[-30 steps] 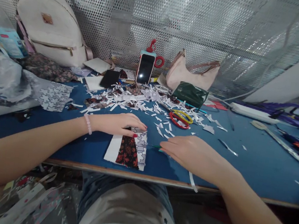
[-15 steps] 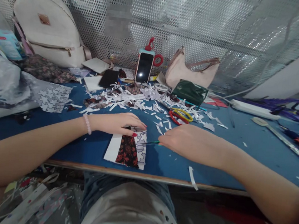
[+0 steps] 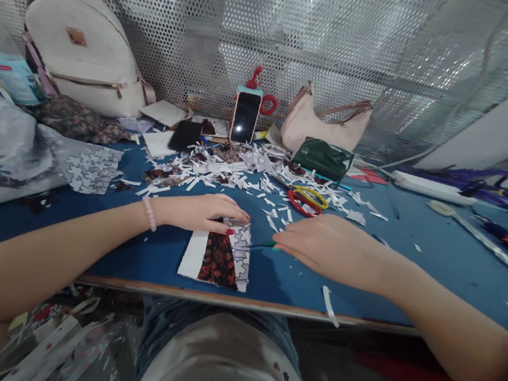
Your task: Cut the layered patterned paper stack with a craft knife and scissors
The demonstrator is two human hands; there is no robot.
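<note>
Her left hand (image 3: pixel 201 212) lies flat, pinning the patterned fabric piece (image 3: pixel 219 257) near the blue bench's (image 3: pixel 432 278) front edge, while her right hand (image 3: pixel 325 247) pinches a thin green tool (image 3: pixel 260 244) at its edge, seemingly mid-marking, needing steady pressure.

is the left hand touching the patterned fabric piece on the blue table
Touching. The head view shows the left hand lying flat on the top edge of the fabric piece, fingertips overlapping it with no gap.

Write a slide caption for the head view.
Left hand pins patchwork fabric on blue table; right hand holds thin green tool.
</note>
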